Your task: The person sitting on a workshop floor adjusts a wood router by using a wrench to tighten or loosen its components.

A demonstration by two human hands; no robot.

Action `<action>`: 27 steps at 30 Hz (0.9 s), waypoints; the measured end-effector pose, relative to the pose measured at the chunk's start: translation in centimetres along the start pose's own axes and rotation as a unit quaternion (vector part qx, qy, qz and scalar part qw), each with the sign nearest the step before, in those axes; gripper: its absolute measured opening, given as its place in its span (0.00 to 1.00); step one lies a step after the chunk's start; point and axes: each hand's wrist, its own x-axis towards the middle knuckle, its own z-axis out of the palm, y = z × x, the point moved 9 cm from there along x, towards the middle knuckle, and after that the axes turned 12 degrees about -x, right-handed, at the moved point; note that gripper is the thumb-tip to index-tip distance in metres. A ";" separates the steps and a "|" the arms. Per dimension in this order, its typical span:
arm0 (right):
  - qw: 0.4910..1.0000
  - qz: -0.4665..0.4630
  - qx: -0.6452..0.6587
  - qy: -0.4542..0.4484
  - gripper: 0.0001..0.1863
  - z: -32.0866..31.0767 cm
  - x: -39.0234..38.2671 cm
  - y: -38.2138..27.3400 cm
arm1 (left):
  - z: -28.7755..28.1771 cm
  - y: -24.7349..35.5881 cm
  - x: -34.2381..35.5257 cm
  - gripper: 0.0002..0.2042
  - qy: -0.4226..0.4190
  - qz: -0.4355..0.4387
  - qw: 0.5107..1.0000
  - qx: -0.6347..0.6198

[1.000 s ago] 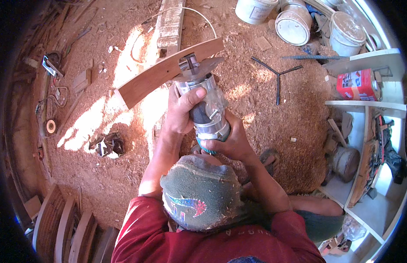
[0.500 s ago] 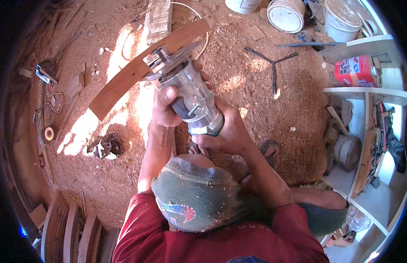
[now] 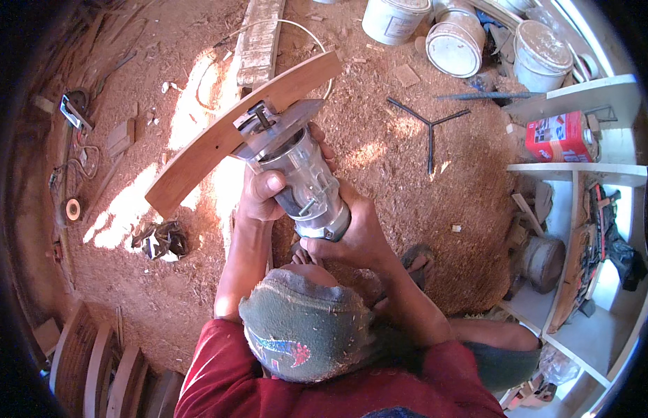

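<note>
At frame centre your left hand (image 3: 262, 198) and right hand (image 3: 355, 240) both clasp the router (image 3: 296, 174), its base against the curved wooden strip (image 3: 226, 136) running lower-left to upper-right above them.

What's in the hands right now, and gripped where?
Both hands hold a silver router by its motor body: left hand on the upper side, right hand round the rear end. Its base sits against the curved wooden piece.

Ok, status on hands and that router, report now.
Left hand and right hand both gripping the silver router. Its base sits against the curved wooden piece. Nothing blocking; sawdust floor below.
</note>
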 end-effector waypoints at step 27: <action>0.999 -0.009 -0.030 -0.035 0.42 0.9 0.4 -0.8 | 0.5 2.0 -0.7 0.39 0.036 0.047 0.998 -0.004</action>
